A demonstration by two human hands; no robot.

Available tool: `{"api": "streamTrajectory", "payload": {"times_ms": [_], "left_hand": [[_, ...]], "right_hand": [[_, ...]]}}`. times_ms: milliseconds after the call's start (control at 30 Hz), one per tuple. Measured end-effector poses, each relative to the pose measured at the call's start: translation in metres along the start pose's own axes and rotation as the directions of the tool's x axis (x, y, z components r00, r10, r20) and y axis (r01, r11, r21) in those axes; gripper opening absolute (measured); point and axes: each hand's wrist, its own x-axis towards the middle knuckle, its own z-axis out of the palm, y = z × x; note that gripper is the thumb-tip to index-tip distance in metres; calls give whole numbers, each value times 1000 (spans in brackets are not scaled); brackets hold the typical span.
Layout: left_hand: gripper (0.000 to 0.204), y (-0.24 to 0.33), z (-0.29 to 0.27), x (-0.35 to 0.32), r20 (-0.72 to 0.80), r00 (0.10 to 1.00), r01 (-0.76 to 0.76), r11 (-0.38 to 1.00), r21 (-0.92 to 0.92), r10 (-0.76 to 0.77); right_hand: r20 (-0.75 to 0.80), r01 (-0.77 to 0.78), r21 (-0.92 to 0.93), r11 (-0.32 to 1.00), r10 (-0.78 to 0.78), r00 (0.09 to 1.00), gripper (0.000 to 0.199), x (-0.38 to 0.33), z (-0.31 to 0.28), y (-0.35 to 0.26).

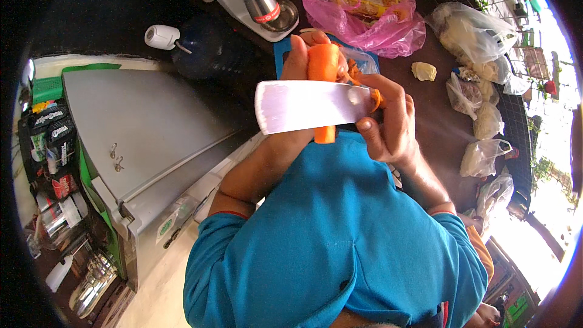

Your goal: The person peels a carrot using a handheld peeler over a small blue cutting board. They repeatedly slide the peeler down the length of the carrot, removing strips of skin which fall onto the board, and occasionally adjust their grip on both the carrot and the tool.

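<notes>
My left hand [296,64] is closed around a peeled orange carrot [323,62], held upright in front of my chest. A broad-bladed knife [306,107] lies crosswise over the carrot, its flat side facing up and hiding the carrot's middle. The fingers of my right hand [395,118] are closed at the knife's right end; its handle is mostly hidden. Orange peel shavings [353,71] cling near the right fingers. Beyond both hands, part of a blue board [282,54] shows on the dark table, with clear plastic on it.
A white-and-grey machine with a metal cup [261,3] stands at the far side, near a pink plastic bag [401,33]. A pale lump [424,71] and several filled clear bags [480,33] lie right. Left is a grey fridge [152,121]. Another person's orange sleeve [480,249] shows lower right.
</notes>
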Motion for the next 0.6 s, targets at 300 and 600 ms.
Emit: {"api": "streamTrajectory", "payload": {"times_ms": [300,600], "left_hand": [[60,-2,-13,8,-118,986,142,954,263,-114],[50,-11,-9,-6,-253,963,152,966,211,-96]], "right_hand": [[37,-500,79,862,499,866,41,-30,0,37],[32,-353,4,936,353,935,54,-25,-3,25]]}}
